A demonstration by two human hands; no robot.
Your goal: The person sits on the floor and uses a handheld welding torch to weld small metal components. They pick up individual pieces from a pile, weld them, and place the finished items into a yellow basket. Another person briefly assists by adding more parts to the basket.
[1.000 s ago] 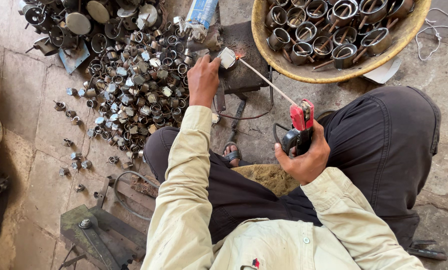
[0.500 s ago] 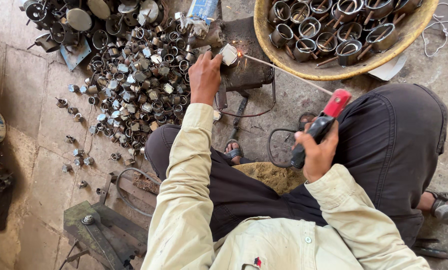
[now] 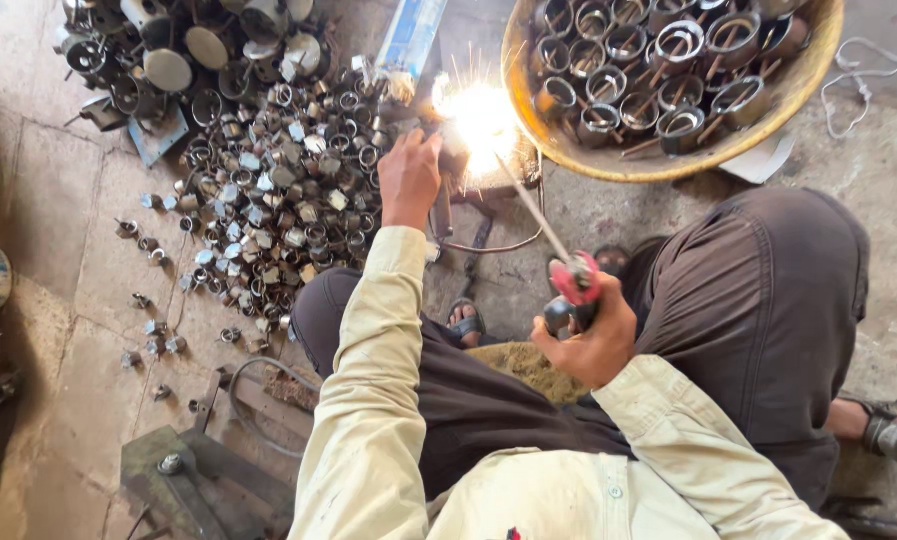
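The electrode holder (image 3: 571, 292), red and black, is clamped in the fingers of the right hand (image 3: 593, 340), closed around its grip. From it a thin rod (image 3: 530, 208) runs up to a bright arc (image 3: 480, 112), whose glare hides the welded piece. Just left of the arc, the left hand (image 3: 409, 177) presses down; its fingers are hidden, so I cannot tell their state. Beyond and left lies a pile of small metal rings (image 3: 268, 190). Beyond and right, a yellow basket (image 3: 818, 70), partly cut off, holds bigger rings.
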